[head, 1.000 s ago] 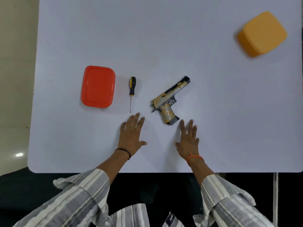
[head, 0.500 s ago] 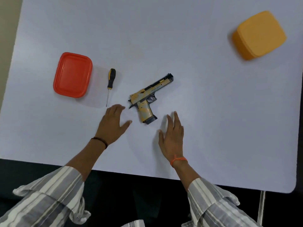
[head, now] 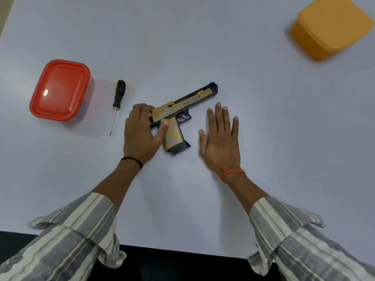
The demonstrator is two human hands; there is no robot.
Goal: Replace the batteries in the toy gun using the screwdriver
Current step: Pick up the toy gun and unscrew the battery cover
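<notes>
Close your left hand (head: 140,132), whose fingers already curl on the toy gun (head: 178,112), firmly round its rear, keeping your flat, empty right hand (head: 220,138) ready for the screwdriver (head: 117,100).

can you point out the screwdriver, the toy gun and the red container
screwdriver (head: 119,93): head view, on the black and yellow handle.
toy gun (head: 189,101): head view, on the yellow slide along the barrel.
red container (head: 59,89): head view, on the middle of its lid.
</notes>
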